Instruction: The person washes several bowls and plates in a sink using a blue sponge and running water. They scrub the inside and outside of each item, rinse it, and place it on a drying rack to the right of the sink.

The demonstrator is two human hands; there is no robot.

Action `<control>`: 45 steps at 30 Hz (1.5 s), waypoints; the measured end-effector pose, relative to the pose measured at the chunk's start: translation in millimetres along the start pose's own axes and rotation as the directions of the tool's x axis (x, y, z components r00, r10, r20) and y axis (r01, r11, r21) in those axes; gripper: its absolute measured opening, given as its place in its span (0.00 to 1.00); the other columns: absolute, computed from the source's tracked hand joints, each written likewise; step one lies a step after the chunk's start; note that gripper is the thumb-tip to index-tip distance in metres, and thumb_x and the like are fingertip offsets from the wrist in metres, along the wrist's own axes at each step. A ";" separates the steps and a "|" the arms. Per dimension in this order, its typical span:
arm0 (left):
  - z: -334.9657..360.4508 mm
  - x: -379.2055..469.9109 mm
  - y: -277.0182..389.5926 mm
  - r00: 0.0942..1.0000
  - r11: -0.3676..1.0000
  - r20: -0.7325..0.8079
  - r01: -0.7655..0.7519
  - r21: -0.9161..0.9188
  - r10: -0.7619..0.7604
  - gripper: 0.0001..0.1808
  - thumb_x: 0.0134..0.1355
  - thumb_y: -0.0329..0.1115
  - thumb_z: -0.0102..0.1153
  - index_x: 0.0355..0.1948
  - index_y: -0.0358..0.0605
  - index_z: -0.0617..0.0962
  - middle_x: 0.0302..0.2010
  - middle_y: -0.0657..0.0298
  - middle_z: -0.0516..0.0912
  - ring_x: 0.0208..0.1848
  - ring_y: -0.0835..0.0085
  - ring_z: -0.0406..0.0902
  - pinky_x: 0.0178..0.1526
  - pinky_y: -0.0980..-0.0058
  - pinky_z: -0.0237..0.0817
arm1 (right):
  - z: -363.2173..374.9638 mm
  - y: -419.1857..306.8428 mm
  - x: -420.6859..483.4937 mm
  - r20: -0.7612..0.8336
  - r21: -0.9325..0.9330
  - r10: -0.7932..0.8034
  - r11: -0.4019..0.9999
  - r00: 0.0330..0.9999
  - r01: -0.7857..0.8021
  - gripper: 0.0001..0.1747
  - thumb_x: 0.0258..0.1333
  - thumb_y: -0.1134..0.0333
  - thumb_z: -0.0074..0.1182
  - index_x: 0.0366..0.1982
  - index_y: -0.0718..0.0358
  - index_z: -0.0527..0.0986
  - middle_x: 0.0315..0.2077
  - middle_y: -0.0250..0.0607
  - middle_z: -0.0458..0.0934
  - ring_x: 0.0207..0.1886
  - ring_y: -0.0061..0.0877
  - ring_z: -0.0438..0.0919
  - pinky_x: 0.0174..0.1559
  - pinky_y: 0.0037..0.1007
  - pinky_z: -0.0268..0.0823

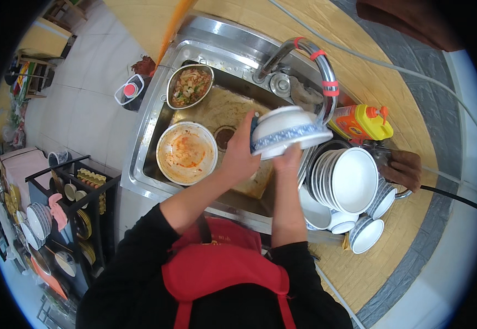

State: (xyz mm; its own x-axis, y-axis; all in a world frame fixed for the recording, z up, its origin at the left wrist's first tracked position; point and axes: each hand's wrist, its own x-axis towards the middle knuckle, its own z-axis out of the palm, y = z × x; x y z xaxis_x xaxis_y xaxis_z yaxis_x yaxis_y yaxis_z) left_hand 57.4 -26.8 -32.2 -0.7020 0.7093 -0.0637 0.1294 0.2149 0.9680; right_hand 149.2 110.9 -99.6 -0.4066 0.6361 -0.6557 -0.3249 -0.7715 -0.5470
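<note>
A white bowl with a blue patterned band (289, 133) is tilted mouth-down above the sink (259, 185). My right hand (288, 158) grips its rim from below. My left hand (241, 150) is against the bowl's left side, with a dark scrubbing pad or cloth (255, 122) between palm and bowl, mostly hidden. To the left, a bowl with reddish food residue (187, 153) sits in the sink. Behind it a metal strainer basket (190, 87) holds food scraps. The curved faucet (329, 78), wrapped with red bands, ends just behind the held bowl; whether water runs is unclear.
Right of the sink lean several stacked white bowls (354, 181), with more bowls (366, 234) below. A yellow detergent pump bottle (362, 123) and a brown cloth (403, 168) stand by the wall. At left are a plastic jug (130, 92) and a black dish rack (94, 197).
</note>
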 end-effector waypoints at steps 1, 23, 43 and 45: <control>-1.6 -3.6 0.2 0.999 0.999 -0.037 -0.039 -0.018 0.038 0.45 0.55 0.27 0.63 0.73 0.37 0.59 0.65 0.39 0.71 0.67 0.44 0.69 0.68 0.58 0.60 | -4.1 -7.8 3.3 0.038 -0.090 -0.123 0.988 0.992 0.126 0.26 0.75 0.56 0.43 0.66 0.62 0.65 0.59 0.45 0.74 0.61 0.41 0.75 0.64 0.46 0.68; 4.2 -17.7 -14.8 0.986 0.993 -0.112 -0.120 0.006 0.120 0.46 0.55 0.29 0.64 0.73 0.33 0.57 0.63 0.38 0.73 0.64 0.47 0.73 0.65 0.62 0.63 | 15.1 34.7 -19.3 -0.038 0.069 -0.044 0.997 0.998 0.047 0.26 0.75 0.56 0.42 0.65 0.65 0.66 0.60 0.45 0.74 0.61 0.42 0.75 0.63 0.49 0.69; -26.4 -33.1 24.7 0.993 0.986 0.072 -0.085 -0.145 0.096 0.60 0.48 0.50 0.78 0.75 0.39 0.56 0.62 0.38 0.68 0.66 0.41 0.65 0.68 0.51 0.57 | -25.0 24.8 -39.8 0.756 0.246 0.219 0.778 0.617 -0.578 0.19 0.71 0.54 0.47 0.55 0.58 0.72 0.51 0.42 0.77 0.53 0.29 0.77 0.54 0.36 0.76; -25.2 -13.2 35.6 0.978 0.972 0.059 -0.188 -0.144 0.198 0.59 0.50 0.55 0.75 0.74 0.39 0.57 0.64 0.36 0.68 0.69 0.39 0.62 0.70 0.50 0.55 | -16.6 27.9 -56.9 0.605 0.211 0.190 0.898 0.773 -0.386 0.28 0.71 0.47 0.46 0.64 0.54 0.66 0.59 0.39 0.73 0.59 0.32 0.75 0.55 0.39 0.77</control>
State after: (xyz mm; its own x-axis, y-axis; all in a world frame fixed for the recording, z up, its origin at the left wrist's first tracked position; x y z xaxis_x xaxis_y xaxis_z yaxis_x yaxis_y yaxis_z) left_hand 53.7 -45.4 9.3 -0.6200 0.7761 0.1150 0.1567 -0.0212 0.9874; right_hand 177.4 53.3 -86.1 -0.8927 0.3395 -0.2964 -0.3148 -0.9404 -0.1289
